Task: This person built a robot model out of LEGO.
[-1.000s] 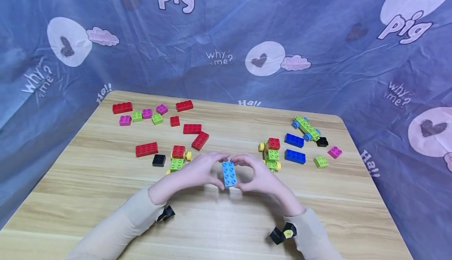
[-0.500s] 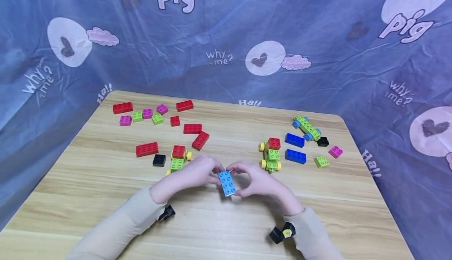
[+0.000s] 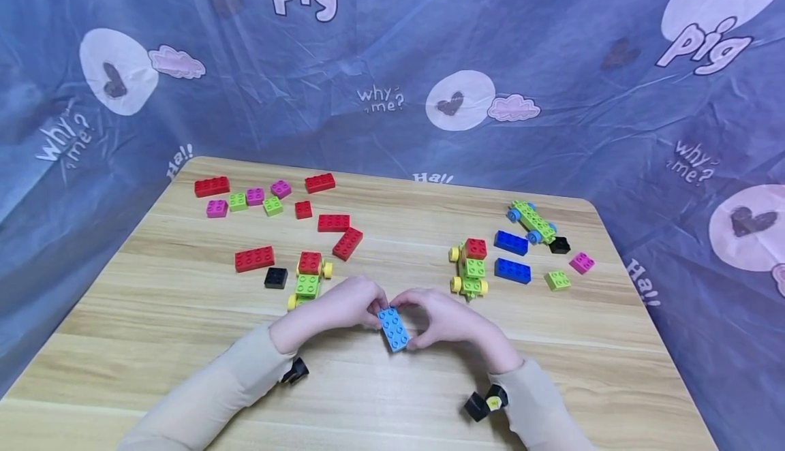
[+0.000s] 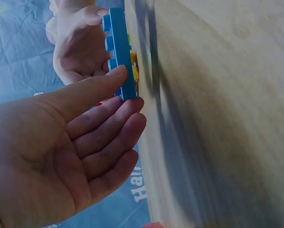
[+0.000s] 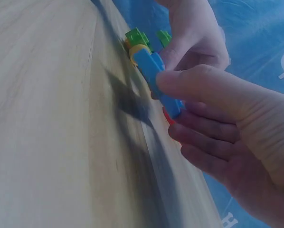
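A light blue building brick point(image 3: 393, 329) with two rows of studs is held between both hands above the near middle of the table, studs up and slightly turned. My left hand point(image 3: 351, 303) pinches its left end; in the left wrist view the thumb point(image 4: 97, 85) lies on the brick's side and the other fingers spread loosely below. From the other side my right hand point(image 3: 450, 318) grips the brick, thumb point(image 5: 189, 81) along its edge in the right wrist view. Behind the left hand stands a green toy car with a red brick point(image 3: 309, 275); a similar car point(image 3: 472, 268) stands behind the right hand.
Several red bricks point(image 3: 254, 259) and small pink and green bricks point(image 3: 238, 201) lie across the left side. To the right are two dark blue bricks point(image 3: 512, 270), a green base with blue wheels point(image 3: 532, 222), and small black, pink and green bricks point(image 3: 557, 281).
Both hands have brought the blue brick toward the person and slightly left, and it has turned a little. The left fingers have closed onto its end. The other bricks stay put.
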The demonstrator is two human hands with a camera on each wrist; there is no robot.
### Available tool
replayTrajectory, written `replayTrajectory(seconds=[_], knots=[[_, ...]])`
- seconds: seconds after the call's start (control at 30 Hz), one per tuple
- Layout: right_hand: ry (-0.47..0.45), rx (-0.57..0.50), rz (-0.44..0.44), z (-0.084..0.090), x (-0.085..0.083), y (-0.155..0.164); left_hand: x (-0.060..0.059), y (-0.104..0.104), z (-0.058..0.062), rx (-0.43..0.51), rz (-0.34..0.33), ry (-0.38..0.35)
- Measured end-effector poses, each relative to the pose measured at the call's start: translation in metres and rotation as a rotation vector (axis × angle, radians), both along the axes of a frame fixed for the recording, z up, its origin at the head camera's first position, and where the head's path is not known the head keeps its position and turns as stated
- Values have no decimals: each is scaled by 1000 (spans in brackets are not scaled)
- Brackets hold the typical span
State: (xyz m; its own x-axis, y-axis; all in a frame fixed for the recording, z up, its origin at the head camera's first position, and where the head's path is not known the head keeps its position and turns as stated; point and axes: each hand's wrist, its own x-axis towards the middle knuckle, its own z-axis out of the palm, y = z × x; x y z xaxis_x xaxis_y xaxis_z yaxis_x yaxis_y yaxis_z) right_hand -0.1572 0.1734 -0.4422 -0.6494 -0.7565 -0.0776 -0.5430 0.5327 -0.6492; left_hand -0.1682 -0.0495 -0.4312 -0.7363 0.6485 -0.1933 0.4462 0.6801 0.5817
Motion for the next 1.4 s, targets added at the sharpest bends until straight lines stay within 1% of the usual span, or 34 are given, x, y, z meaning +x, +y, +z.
replayTrajectory(seconds=[0.2,0.37,0.53,0.77,0.93,1.03,1.17,1.4], knots=[[-5,48,28,-1,-3,-2,-2,1,-6,-12,-6,-4],[-12,66,42,-3,-4,-2,-2,2,-9,-11,-12,4],[-34,68,51,-4,-5,-2,-1,2,-10,-17,-5,10],[-28,79,76,-7,-6,-2,0,1,-12,-7,3,-2],[-23,93,91,-5,-7,-2,-1,1,-13,-9,6,-7],[-20,93,100,-4,-7,-3,-1,0,-13,-10,11,-24],[-19,104,96,-3,-8,-2,-2,0,-14,-13,20,-48],[-31,114,66,-2,-10,1,-1,-2,-14,-16,24,-57]])
